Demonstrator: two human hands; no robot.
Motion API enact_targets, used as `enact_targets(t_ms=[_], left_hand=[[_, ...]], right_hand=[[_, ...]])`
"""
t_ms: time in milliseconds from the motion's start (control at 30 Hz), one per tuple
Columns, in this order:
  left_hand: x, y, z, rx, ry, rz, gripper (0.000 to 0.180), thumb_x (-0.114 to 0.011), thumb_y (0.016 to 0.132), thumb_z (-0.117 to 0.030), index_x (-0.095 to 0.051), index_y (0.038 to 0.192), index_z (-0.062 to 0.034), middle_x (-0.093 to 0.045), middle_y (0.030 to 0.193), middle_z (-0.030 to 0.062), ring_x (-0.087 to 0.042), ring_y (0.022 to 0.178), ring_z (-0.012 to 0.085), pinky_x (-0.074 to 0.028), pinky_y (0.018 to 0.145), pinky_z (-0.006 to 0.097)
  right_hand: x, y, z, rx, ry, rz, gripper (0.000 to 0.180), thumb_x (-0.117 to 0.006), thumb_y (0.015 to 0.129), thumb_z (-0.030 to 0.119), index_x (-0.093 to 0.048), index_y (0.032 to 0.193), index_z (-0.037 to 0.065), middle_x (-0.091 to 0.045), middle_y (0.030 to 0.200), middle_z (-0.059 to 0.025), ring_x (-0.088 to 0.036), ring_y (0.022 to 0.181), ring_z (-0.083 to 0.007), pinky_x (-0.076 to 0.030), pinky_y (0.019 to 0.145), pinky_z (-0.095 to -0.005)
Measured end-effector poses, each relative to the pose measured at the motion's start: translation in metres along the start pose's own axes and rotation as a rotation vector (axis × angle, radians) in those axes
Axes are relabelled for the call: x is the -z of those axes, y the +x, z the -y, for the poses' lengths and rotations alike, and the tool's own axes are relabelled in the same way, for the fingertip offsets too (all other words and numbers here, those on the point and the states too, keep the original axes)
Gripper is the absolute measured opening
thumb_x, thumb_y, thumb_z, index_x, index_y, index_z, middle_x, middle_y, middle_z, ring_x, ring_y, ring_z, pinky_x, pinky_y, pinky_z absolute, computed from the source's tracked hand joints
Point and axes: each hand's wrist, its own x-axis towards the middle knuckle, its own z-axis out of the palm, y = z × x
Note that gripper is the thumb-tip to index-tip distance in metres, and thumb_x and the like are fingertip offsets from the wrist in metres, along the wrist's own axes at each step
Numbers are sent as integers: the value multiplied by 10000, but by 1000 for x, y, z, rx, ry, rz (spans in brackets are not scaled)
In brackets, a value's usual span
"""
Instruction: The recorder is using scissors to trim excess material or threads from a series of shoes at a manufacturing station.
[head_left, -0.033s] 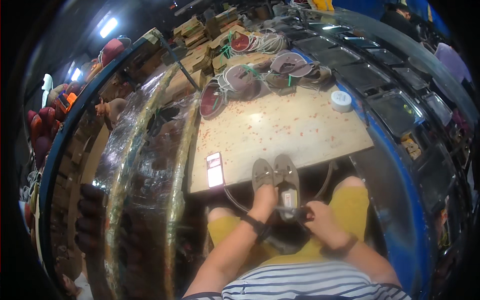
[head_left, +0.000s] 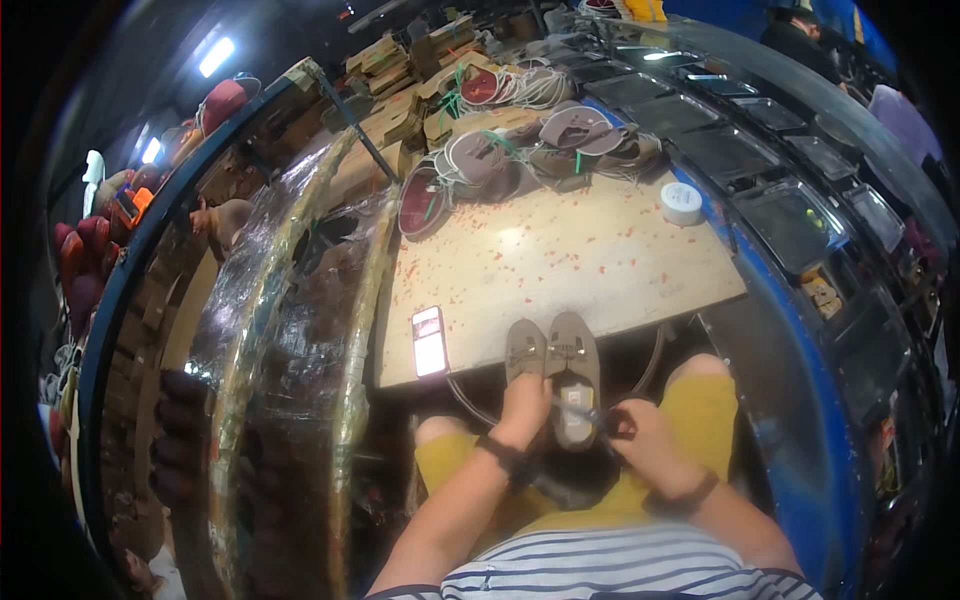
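A pair of taupe loafers leans toes-up at the near edge of the board, in front of my lap. My left hand [head_left: 526, 405] is closed around the back of the left shoe [head_left: 525, 343] and hides its opening. The right shoe [head_left: 573, 345] shows its pale insole, with a small label on it. In the curled fingers of my right hand [head_left: 648, 440] is a dark-handled tool with a narrow grey, blade-like end [head_left: 578, 408]. It crosses over the right shoe's opening towards my left hand; blur hides its exact kind.
Orange scraps dot the wooden board [head_left: 560, 260]. A lit phone [head_left: 429, 342] lies at its left edge, a round white container [head_left: 681, 203] at its far right. Tied shoes [head_left: 480, 165] are heaped at the back. Plastic-wrapped stock [head_left: 285, 290] stands left, dark trays [head_left: 790, 225] right.
My left hand has shifted slightly left and up. The blade-like end has risen a little across the right shoe, uncovering more insole. The shoes have barely moved.
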Motion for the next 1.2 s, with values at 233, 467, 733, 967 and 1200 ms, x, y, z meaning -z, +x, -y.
enact_targets(t_ms=[233, 467, 733, 967, 1200], left_hand=[[47, -65, 1, 428, -906, 44, 193, -524, 979, -159, -643, 975, -7, -668, 846, 68, -628, 741, 165, -507, 660, 316], [64, -96, 16, 397, -1050, 150, 206, -455, 1015, -125, -593, 1145, -44, -665, 956, 75, -651, 800, 155, -541, 684, 279], [81, -114, 17, 588, -1203, 202, 238, -465, 1008, -134, -602, 1165, -19, -664, 1040, 76, -648, 890, 160, -537, 751, 287], [82, -121, 29, 679, -1149, 343, 284, -476, 1005, -193, -609, 1175, -8, -669, 1023, 89, -649, 851, 167, -529, 743, 289], [113, -82, -43, 847, -1278, -284, 271, -451, 1013, -248, -610, 1063, -34, -663, 960, 127, -673, 858, 248, -561, 737, 341]], right_hand=[[1, 1, -4, -229, 55, 13, 549, -791, 787, 321, -500, 1107, -17, -612, 855, -176, -620, 780, -343, -497, 706, -426], [-5, 27, 35, -92, -148, 324, 551, -675, 826, 546, -563, 944, 20, -663, 800, -166, -647, 772, -380, -499, 680, -447], [-11, 14, 15, -158, -158, 292, 516, -671, 831, 542, -597, 860, 32, -667, 753, -147, -654, 727, -371, -507, 663, -440], [-8, 13, 16, -219, -248, 282, 521, -666, 842, 525, -588, 856, 10, -677, 777, -165, -664, 757, -378, -508, 681, -457], [-5, -2, 11, -160, -268, 407, 574, -692, 794, 556, -603, 922, 4, -683, 813, -169, -669, 772, -364, -522, 699, -430]])
